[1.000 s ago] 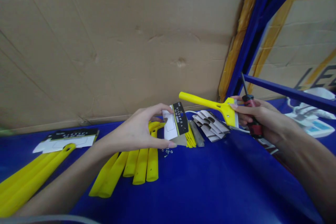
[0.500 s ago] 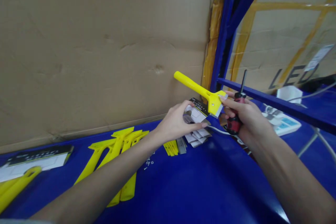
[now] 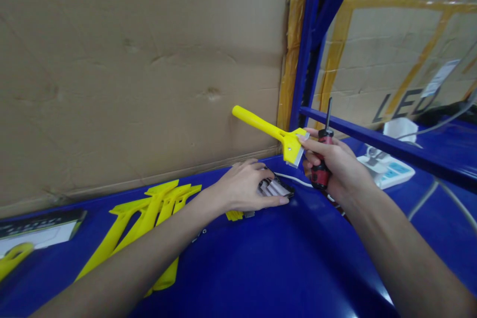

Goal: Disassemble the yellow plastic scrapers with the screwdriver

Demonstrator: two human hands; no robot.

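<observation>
My right hand (image 3: 341, 164) pinches a yellow scraper (image 3: 263, 126) by its blade end, the handle pointing up and left. The same hand holds a red and black screwdriver (image 3: 321, 161) against the palm, shaft upward. On the blue surface, my left hand (image 3: 246, 184) is closed around a small stack of folded packaging cards (image 3: 276, 188), thumb along the near side. Beneath that hand, small yellow pieces (image 3: 234, 215) and grey metal blades (image 3: 249, 214) show only in part.
Several yellow scraper handles (image 3: 149, 223) lie to the left, partly behind my left forearm. Farther left are a black and white package (image 3: 44, 233) and another yellow handle (image 3: 17, 258). A cardboard box (image 3: 149, 84) stands behind. Blue frame bars (image 3: 372, 141), a cable (image 3: 294, 178) and a white device (image 3: 395, 171) are at right.
My left hand has lowered with the cards to the surface, and its fingers now cover more of them. The right hand still holds the scraper and screwdriver. The view has shifted slightly right.
</observation>
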